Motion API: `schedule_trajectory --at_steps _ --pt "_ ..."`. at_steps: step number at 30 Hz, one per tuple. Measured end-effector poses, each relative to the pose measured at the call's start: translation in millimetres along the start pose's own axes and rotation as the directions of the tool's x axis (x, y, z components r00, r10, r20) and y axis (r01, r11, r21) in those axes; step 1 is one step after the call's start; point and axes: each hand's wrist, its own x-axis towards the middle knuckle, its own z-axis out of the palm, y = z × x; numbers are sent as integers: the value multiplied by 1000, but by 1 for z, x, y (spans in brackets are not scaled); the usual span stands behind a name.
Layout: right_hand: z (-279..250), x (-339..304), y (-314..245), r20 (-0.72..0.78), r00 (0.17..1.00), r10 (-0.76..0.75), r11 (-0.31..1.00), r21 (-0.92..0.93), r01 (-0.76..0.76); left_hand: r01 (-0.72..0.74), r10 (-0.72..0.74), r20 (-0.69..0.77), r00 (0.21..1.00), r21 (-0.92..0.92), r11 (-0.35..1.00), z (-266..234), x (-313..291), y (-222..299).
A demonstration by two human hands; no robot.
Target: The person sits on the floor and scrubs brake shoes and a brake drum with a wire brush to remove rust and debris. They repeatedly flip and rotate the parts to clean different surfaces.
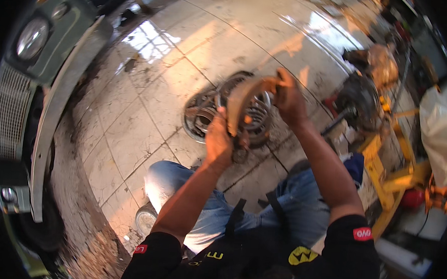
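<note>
Between my two hands I hold a curved, rust-brown brake shoe (240, 103) up above the floor. My left hand (218, 141) is closed on its lower end, and my right hand (289, 99) grips its upper end. Below the brake shoe lie round dark metal parts: a tray of rings and small parts (198, 119) on the left, and a round part with coils or rings (258, 114) on the right. The brake shoe and my hands partly cover them. A small knobbed piece (243, 140) shows just beside my left hand, too blurred to name.
Dirty light tiles (129, 109) make up the floor. On the left stands a green vehicle front with a pale bumper (63, 116). To the right are a dark hub-like assembly (358, 100), a yellow metal stand (383, 173) and a whitish sheet (439, 130). My bent knees frame the near side.
</note>
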Motion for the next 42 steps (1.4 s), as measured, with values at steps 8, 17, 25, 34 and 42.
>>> schedule_trajectory --at_steps 8,17,25,34,42 --pt "-5 8 22 3 986 169 979 112 -168 -94 78 126 989 127 987 12 -14 11" --pt "15 4 52 -333 921 -204 967 -218 135 -52 54 99 994 -16 998 18 -10 5" --pt "31 5 54 -426 884 -193 961 -263 84 -14 36 141 989 -154 988 9 -3 1" --pt "-18 17 26 167 874 456 444 808 -386 -225 96 397 913 294 929 0 -8 -7" --pt "-20 -1 0 179 893 413 756 478 -446 173 -263 390 883 250 953 -22 13 -25"
